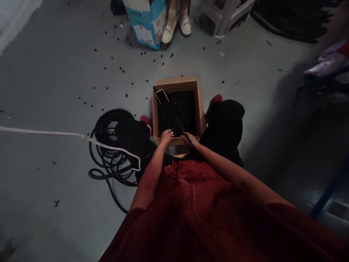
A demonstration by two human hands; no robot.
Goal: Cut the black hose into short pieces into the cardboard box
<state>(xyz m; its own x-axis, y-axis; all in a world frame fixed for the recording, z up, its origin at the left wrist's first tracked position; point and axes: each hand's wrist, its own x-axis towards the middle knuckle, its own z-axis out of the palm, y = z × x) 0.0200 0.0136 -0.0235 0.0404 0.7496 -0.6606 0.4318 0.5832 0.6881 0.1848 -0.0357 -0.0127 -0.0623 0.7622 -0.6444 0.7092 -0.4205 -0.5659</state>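
Note:
Between the legs stands an open cardboard box (201, 112), filled with many small black pieces (178, 109). A phone-like dark rectangle with a pale edge (162, 96) leans in the box's far left corner. My left hand (166, 137) is at the near rim, its fingers pinched together; a small dark thing seems to be at the fingertips, too small to name. My right hand (190, 139) is closed around scissors (180, 125) with dark handles, the thin blades pointing away over the black pieces.
A coil of black hose (109, 125) lies left of the box, with a pale cord (54, 131) crossing it. Small black bits are scattered on the grey floor. Ahead are a blue-and-white carton (144, 27), another person's feet in white shoes (169, 32) and a plastic stool (220, 18).

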